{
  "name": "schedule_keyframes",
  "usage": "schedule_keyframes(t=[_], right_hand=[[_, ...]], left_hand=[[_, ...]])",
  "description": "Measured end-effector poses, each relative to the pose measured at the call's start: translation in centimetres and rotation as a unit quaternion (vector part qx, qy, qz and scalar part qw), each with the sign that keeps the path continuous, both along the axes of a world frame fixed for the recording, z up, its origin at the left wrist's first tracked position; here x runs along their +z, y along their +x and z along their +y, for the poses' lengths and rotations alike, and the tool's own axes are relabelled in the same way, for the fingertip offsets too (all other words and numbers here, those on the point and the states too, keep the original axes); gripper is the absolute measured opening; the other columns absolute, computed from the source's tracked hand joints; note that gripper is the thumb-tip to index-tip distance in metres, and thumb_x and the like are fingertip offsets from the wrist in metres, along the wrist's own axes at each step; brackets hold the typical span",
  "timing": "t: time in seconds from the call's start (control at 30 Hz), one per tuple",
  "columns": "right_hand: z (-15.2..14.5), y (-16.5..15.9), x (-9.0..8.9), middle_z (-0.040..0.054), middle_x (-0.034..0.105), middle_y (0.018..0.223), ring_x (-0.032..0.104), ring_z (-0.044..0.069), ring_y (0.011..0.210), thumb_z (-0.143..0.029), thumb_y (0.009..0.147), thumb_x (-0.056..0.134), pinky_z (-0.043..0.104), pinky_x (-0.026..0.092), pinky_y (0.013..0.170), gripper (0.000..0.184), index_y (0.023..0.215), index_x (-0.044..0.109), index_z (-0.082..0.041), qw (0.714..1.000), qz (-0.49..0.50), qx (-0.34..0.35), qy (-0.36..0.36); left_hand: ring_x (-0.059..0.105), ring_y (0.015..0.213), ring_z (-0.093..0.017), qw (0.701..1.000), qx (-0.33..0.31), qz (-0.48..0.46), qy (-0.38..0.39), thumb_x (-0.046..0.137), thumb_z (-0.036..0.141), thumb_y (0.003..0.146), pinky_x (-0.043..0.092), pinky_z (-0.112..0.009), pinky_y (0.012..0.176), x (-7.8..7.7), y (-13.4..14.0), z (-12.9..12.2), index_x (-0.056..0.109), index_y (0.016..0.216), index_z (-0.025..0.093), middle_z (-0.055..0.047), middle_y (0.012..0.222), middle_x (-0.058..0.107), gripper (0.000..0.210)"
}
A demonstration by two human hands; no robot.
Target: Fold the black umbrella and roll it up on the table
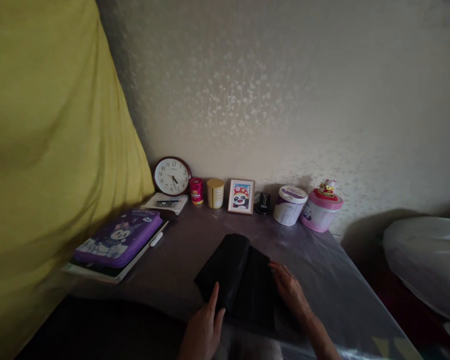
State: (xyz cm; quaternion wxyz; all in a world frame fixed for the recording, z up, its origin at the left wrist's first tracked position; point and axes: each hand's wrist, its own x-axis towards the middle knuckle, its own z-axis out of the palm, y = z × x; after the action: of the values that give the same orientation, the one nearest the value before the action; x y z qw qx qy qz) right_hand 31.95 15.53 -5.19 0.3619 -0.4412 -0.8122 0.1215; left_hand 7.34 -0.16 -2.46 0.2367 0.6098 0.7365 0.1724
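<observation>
A black folded piece, apparently cloth (228,267), lies near the front of the table, its left part rolled or folded over in a raised bulge and its right part flatter. My left hand (204,327) is at its lower left corner, index finger stretched along the fold and thumb at the near edge; the other fingers are hidden. At the right edge, my right hand (288,287) has its fingertips closed on the black cloth, with the thumb out of sight. The near end of the cloth is dark and hard to make out.
A purple case (122,237) rests on a notebook or board at left, beside a yellow curtain (60,150). Along the wall stand a clock (172,176), a pink can (196,191), a yellow tin (215,193), a picture frame (241,196), a black object (263,203) and two tubs (289,206).
</observation>
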Motion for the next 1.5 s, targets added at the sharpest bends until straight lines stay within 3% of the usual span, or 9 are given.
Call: schedule_keyframes(t=[0.2,0.43,0.7,0.93,1.07,1.27,1.5], right_hand=[[-1.8,-0.4,0.2,0.0059,0.051,0.133,0.058,0.017,0.112,-0.017,0.088,0.037,0.031,0.052,0.090,0.033,0.110,0.059,-0.025,0.998,0.005,0.059,0.004],[-2.7,-0.8,1.5,0.0059,0.056,0.127,0.058,0.017,0.113,-0.009,0.081,0.037,0.034,0.051,0.092,0.034,0.100,0.061,-0.024,0.996,0.042,0.070,0.019],[-2.7,-1.7,2.7,0.0052,0.058,0.123,0.060,0.016,0.108,-0.014,0.087,0.042,0.033,0.050,0.091,0.026,0.101,0.061,-0.025,0.992,0.037,0.117,0.017],[-1.7,-4.6,6.6,0.0060,0.062,0.114,0.062,0.015,0.102,-0.020,0.093,0.040,0.029,0.051,0.088,0.021,0.100,0.060,-0.023,0.986,0.073,0.131,0.071],[-0.9,-7.0,7.9,0.0076,0.061,0.113,0.061,0.015,0.103,-0.021,0.093,0.039,0.031,0.051,0.089,0.022,0.101,0.060,-0.022,0.981,0.081,0.144,0.103],[0.0,-10.4,6.9,0.0076,0.062,0.111,0.061,0.016,0.102,-0.022,0.094,0.037,0.032,0.051,0.090,0.025,0.100,0.062,-0.022,0.979,0.056,0.165,0.108],[0.9,-13.1,5.8,0.0059,0.062,0.112,0.059,0.015,0.104,-0.019,0.094,0.037,0.031,0.050,0.092,0.026,0.100,0.062,-0.022,0.978,0.017,0.169,0.120]], left_hand=[[0.061,0.106,-0.019,1.000,0.003,-0.014,0.000,0.031,0.025,0.094,0.045,-0.029,0.090,0.1,0.0,0.1,0.014,0.146,0.015,-0.013,0.123,0.060,0.055],[0.061,0.107,-0.019,1.000,0.002,-0.028,-0.003,0.028,0.026,0.094,0.043,-0.028,0.091,0.5,-0.1,0.1,0.015,0.146,0.013,-0.013,0.120,0.062,0.054],[0.059,0.110,-0.020,0.995,0.007,-0.096,0.040,0.025,0.031,0.091,0.043,-0.030,0.092,-0.3,-0.4,0.0,0.018,0.145,0.010,-0.014,0.121,0.062,0.058],[0.055,0.116,-0.019,0.968,0.021,-0.234,0.089,0.036,0.041,0.089,0.042,-0.031,0.098,-0.2,-0.8,0.3,0.029,0.143,0.016,-0.010,0.126,0.060,0.060],[0.056,0.115,-0.020,0.965,0.028,-0.248,0.083,0.039,0.042,0.089,0.043,-0.031,0.098,-0.1,-0.7,0.3,0.035,0.140,0.017,-0.009,0.121,0.063,0.057],[0.060,0.110,-0.016,0.985,0.018,-0.174,-0.012,0.029,0.029,0.093,0.043,-0.026,0.095,0.4,-0.1,0.4,0.024,0.144,0.016,-0.007,0.111,0.068,0.054],[0.058,0.113,-0.017,0.995,-0.008,-0.094,0.007,0.024,0.027,0.092,0.040,-0.024,0.096,0.5,0.2,0.5,0.023,0.144,0.007,-0.014,0.128,0.057,0.055]])
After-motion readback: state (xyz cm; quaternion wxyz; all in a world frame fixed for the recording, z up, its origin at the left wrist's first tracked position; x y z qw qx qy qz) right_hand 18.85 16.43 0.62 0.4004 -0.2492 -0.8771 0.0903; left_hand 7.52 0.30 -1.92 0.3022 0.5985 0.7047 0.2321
